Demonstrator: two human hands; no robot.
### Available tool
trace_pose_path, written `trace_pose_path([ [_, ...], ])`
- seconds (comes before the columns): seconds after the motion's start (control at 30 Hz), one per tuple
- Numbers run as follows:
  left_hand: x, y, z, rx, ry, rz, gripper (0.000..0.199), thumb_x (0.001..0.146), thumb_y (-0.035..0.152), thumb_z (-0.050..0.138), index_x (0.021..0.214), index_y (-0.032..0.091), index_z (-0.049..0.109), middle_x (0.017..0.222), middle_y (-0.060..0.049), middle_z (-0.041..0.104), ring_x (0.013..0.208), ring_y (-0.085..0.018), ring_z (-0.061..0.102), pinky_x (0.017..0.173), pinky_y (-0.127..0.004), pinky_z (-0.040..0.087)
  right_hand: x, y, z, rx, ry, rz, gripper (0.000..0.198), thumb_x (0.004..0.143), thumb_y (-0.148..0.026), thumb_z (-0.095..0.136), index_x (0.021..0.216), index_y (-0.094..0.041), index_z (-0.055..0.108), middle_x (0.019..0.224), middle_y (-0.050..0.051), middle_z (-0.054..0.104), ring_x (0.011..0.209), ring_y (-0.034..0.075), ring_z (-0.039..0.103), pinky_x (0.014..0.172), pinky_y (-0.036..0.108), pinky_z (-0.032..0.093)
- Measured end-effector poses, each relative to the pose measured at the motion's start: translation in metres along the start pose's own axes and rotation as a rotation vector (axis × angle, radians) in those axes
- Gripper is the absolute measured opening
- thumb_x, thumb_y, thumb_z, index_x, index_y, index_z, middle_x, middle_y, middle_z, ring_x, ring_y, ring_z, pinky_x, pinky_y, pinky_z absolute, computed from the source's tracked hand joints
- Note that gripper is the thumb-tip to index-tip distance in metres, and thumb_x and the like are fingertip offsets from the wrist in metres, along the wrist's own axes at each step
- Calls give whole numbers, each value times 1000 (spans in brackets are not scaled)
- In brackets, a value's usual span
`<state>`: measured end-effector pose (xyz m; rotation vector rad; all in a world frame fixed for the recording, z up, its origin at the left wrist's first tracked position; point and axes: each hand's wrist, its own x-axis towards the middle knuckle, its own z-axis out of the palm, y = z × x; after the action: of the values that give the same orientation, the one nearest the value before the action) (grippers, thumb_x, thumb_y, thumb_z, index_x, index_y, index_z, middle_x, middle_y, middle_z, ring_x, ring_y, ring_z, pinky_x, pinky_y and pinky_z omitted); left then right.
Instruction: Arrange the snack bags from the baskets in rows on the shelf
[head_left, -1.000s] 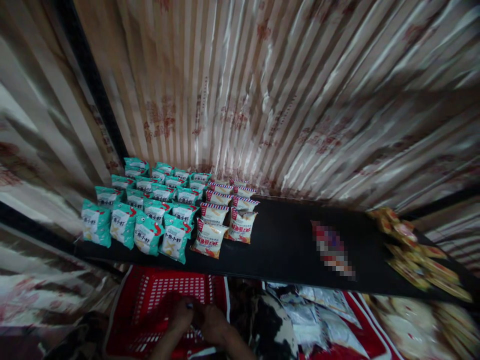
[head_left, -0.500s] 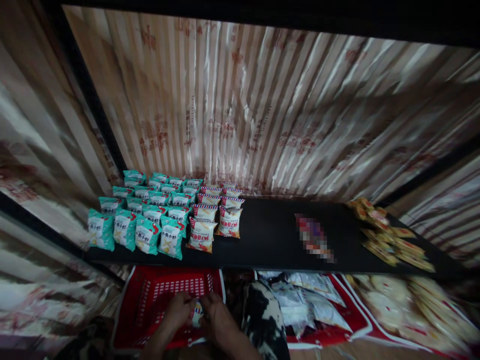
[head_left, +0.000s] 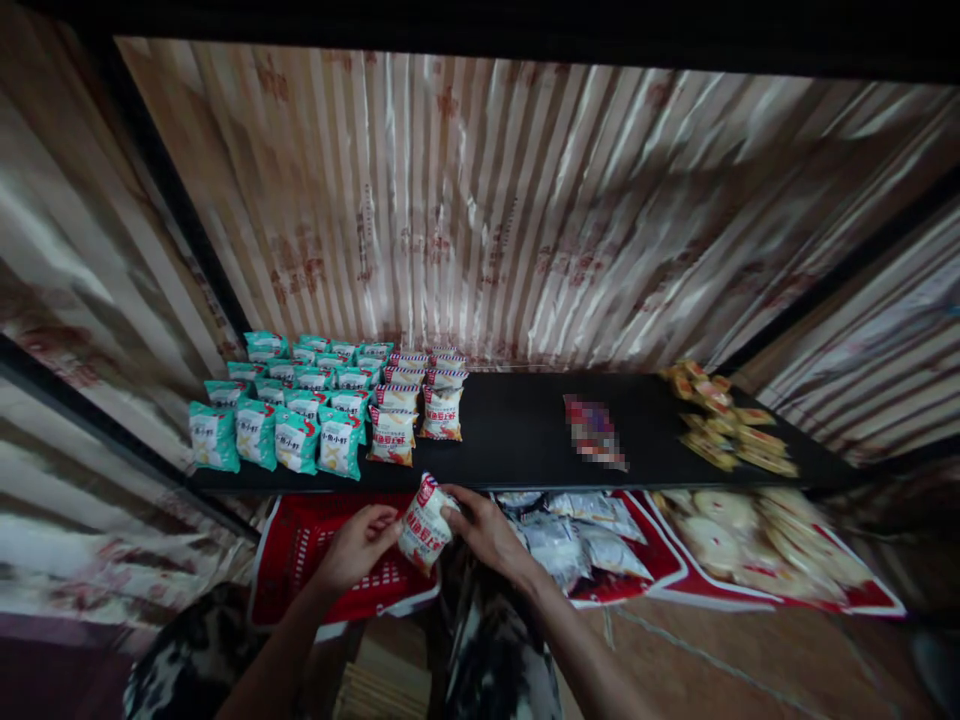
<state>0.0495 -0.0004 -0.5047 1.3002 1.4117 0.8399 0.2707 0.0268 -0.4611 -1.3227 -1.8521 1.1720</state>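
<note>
A small snack bag [head_left: 425, 530], white with red lettering and a striped top seal, is held upright in front of the shelf edge. My right hand [head_left: 484, 532] pinches its right side between thumb and fingers. At its left edge, my left hand [head_left: 362, 548] has curled fingers, with the thumb and fingertips closed against the bag. Matching white-and-red bags [head_left: 391, 436] stand in two columns on the black shelf [head_left: 510, 430]. Beside them on the left, teal snack bags [head_left: 339, 443] stand in several rows.
Below the shelf is a red basket [head_left: 281, 560], with another holding silvery bags [head_left: 555, 545] to its right. Pale packaged food [head_left: 757, 545] lies farther right. On the shelf are a blurred-out packet [head_left: 595, 432] and yellow packs [head_left: 709, 440]. A shelf post [head_left: 172, 190] rises at left.
Both hands have risen from the red basket with the snack bag, which now shows its front near the shelf edge. The view has shifted slightly.
</note>
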Motion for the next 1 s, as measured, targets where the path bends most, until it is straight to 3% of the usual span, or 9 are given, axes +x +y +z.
trace_pose_path([
  [0.13,-6,6,5,-22,-31,11,47,67,45,66,102,15,62,107,-13,67,95,-24,62,82,-33,49,0,2,-11,179,2,16,45,82,-50,51,110,-17,63,100,8,70,91,24,63,81,36,48],
  [0.27,-12,22,9,-211,-50,-79,51,63,48,69,100,13,59,100,-12,68,84,-23,65,67,-30,52,1,6,-13,316,34,87,50,78,-56,55,106,-16,65,94,7,71,86,23,63,78,35,48],
  [0.4,-15,39,14,-388,34,-128,59,61,49,71,105,14,54,99,-12,68,80,-20,66,57,-25,51,-1,6,-8,472,136,175,50,72,-58,60,99,-17,68,84,5,72,79,23,63,72,34,48],
  [0.53,-12,48,22,-465,74,-173,60,57,50,74,102,16,54,99,-9,67,79,-19,66,58,-26,52,-3,8,-4,574,252,240,49,66,-59,64,91,-17,68,81,5,72,77,24,64,70,35,49],
  [0.7,-1,52,33,-546,155,-163,57,54,51,76,93,16,54,89,-6,66,77,-19,65,62,-28,54,-2,15,0,754,377,268,56,68,-57,65,111,-20,58,98,8,69,90,25,65,78,37,52],
  [0.83,8,58,48,-627,193,-127,57,57,50,75,96,15,53,89,-6,66,77,-18,65,67,-30,54,-7,19,8,915,301,252,63,67,-54,68,116,-19,51,102,10,68,94,24,65,88,39,49],
  [1.0,19,64,75,-684,175,-95,57,59,45,77,98,14,51,94,-10,65,81,-20,65,69,-32,54,-13,19,12,833,274,186,55,64,-48,73,108,-19,57,105,9,68,99,24,63,91,39,47],
])
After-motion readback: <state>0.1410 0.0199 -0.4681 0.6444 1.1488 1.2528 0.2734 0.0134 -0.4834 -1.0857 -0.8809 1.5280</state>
